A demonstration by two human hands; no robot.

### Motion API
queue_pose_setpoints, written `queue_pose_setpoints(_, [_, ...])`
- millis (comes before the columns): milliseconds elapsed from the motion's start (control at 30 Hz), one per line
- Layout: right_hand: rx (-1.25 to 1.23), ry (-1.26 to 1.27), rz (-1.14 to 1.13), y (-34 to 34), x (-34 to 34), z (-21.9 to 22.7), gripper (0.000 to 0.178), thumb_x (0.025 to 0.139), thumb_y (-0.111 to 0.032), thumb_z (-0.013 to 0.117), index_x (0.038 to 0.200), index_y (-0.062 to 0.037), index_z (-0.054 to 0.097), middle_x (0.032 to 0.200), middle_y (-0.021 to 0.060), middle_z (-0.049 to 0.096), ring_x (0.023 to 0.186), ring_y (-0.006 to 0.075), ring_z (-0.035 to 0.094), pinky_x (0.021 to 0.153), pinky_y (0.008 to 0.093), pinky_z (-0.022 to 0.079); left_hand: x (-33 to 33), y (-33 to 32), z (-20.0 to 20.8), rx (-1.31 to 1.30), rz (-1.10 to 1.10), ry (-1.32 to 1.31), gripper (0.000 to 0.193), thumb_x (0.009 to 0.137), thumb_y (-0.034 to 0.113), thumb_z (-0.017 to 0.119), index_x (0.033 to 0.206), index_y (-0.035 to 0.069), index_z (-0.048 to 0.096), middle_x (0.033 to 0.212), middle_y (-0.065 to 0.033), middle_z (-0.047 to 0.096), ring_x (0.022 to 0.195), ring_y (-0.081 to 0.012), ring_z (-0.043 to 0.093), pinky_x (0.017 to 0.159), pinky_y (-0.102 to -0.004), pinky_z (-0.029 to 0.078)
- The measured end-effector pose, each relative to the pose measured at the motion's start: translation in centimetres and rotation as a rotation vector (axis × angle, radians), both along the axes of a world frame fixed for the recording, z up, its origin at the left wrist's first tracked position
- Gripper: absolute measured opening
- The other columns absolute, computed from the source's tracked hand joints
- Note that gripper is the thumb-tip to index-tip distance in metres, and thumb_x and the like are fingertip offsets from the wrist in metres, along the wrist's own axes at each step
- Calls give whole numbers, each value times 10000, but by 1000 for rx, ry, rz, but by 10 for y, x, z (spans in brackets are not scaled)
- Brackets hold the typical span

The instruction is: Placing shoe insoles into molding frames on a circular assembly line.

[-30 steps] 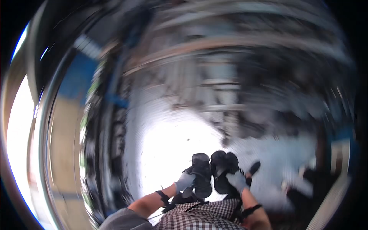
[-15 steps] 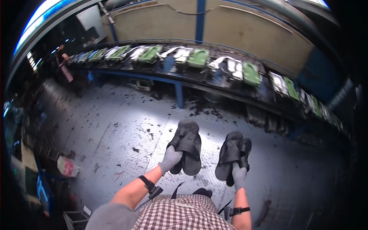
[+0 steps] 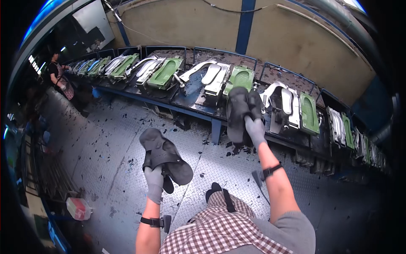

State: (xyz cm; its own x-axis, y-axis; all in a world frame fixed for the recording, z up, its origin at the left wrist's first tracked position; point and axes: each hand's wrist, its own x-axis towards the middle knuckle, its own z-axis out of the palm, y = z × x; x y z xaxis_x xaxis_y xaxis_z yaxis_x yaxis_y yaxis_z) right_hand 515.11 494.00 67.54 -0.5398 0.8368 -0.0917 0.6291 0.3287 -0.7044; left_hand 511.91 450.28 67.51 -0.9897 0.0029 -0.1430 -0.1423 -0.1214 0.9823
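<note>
Both of my hands wear grey gloves. My left hand (image 3: 154,182) is closed on a pair of black sandals (image 3: 160,151), gripped at the strap end and held out over the floor. My right hand (image 3: 256,132) grips another pair of black sandals (image 3: 237,111) and reaches farther forward. In the picture those sandals overlap the front edge of a long workbench (image 3: 192,101); whether they touch it I cannot tell. Just behind them lies an opened shoe mould with a green half (image 3: 241,77) and a silver half (image 3: 212,80).
More green and silver moulds line the bench, including a green one (image 3: 310,113) at right. A person (image 3: 61,78) stands by its far left end. Black scraps litter the metal floor (image 3: 122,148). A red and white container (image 3: 79,208) sits at lower left.
The bench now appears nearer, and the view has shifted. My right hand has extended forward and up toward the bench with its sandals. My left hand has moved left, its sandals now tilted.
</note>
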Motion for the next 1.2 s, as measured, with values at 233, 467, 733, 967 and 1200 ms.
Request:
queue_pose_setpoints(233, [154, 94, -166, 68, -220, 12, 716, 856, -509, 660, 1312, 38, 579, 1244, 270, 643, 1217, 421, 596, 1023, 486, 455, -144, -39, 12, -127, 264, 111, 517, 925, -25, 554, 1440, -4, 506, 1161, -72, 657, 893, -124, 629, 719, -268, 527])
queue_pose_setpoints(467, [-369, 436, 1050, -205, -388, -21, 1052, 885, -121, 741, 1629, -23, 4, 1640, 210, 246, 1486, 307, 320, 1189, 383, 315, -367, -25, 42, -49, 228, -44, 549, 916, -63, 570, 1449, 3, 459, 1287, -129, 624, 1038, -165, 637, 826, -305, 550])
queue_pose_setpoints(733, [-403, 617, 400, -253, -599, -1, 617, 893, 29, 565, 1498, 24, 440, 1434, 137, 546, 1280, 217, 536, 1100, 335, 415, -616, -97, 63, -11, -296, 71, 476, 983, 149, 616, 1401, -33, 477, 1169, -64, 598, 977, -126, 573, 837, -286, 503])
queue_pose_setpoints(967, [151, 607, 387, -316, -762, 30, 773, 880, -209, 746, 1532, -16, 380, 1451, 214, 474, 1293, 352, 495, 1114, 420, 373, -799, -174, 92, 108, -250, 53, 360, 1034, 154, 583, 1346, -24, 546, 1163, -38, 591, 947, -79, 550, 819, -249, 481])
queue_pose_setpoints(1200, [-731, 693, 765, -534, -1004, 10, 540, 947, -81, 643, 1466, -37, 502, 1204, 99, 608, 1122, 204, 583, 1020, 352, 478, -1012, -248, 78, 203, -397, 23, 529, 1065, 296, 536, 1468, -33, 442, 1329, -112, 577, 1142, -159, 611, 941, -322, 526])
